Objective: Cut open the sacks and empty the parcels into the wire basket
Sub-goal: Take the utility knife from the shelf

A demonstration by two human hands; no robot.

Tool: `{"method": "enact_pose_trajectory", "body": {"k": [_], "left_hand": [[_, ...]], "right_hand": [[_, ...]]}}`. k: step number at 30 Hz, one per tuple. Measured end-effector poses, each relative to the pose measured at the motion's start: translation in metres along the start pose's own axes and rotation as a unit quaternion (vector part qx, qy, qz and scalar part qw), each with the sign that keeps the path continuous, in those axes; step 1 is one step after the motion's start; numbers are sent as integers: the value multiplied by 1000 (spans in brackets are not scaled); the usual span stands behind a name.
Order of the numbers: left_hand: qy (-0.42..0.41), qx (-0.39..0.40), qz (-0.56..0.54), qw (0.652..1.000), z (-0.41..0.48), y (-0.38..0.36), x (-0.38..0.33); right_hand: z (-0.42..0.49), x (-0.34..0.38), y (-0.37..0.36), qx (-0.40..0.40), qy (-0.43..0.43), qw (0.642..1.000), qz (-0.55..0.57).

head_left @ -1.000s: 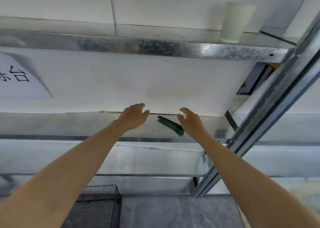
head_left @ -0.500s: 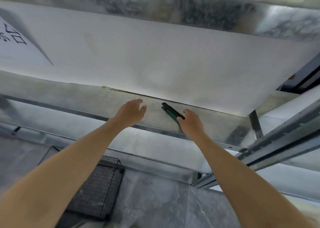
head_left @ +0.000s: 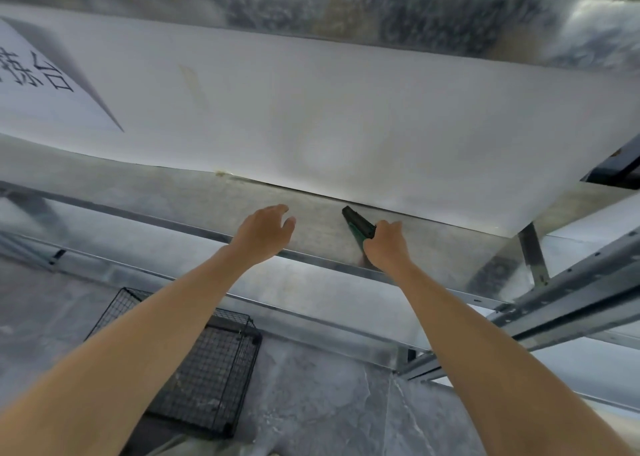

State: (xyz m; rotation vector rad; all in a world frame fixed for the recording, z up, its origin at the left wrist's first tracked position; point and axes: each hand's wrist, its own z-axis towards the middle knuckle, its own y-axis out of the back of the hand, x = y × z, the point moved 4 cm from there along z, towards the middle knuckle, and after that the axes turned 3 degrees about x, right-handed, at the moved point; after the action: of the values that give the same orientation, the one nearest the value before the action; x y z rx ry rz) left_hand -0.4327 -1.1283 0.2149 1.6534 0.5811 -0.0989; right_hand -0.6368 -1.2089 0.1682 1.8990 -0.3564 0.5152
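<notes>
We find the knife (head_left: pixel 356 224) on the metal shelf (head_left: pixel 173 192), its long axis running away and leftward from our right hand (head_left: pixel 386 248), which grips its near end, while our left hand (head_left: pixel 263 232) hovers nearby, loose and empty, above the wire basket (head_left: pixel 207 369).

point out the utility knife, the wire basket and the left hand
utility knife (head_left: pixel 358 224): head view, middle of its visible body
wire basket (head_left: pixel 214 369): head view, mesh side wall
left hand (head_left: pixel 263 234): head view, back of the hand
</notes>
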Motion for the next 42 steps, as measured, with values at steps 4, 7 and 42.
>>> {"method": "enact_pose_trajectory", "body": {"k": [4,7,42], "left_hand": [[-11,-9,0,1000,-6,17,2],[-22,-11,-3,1000,-12,28,4],[-45,-76,10,996,-61,92,15]], "right_hand": [[-9,8,2,76,-52,972,217],[-28,23,1,152,-78,894,414],[-101,74,31,184,-10,867,463]]}}
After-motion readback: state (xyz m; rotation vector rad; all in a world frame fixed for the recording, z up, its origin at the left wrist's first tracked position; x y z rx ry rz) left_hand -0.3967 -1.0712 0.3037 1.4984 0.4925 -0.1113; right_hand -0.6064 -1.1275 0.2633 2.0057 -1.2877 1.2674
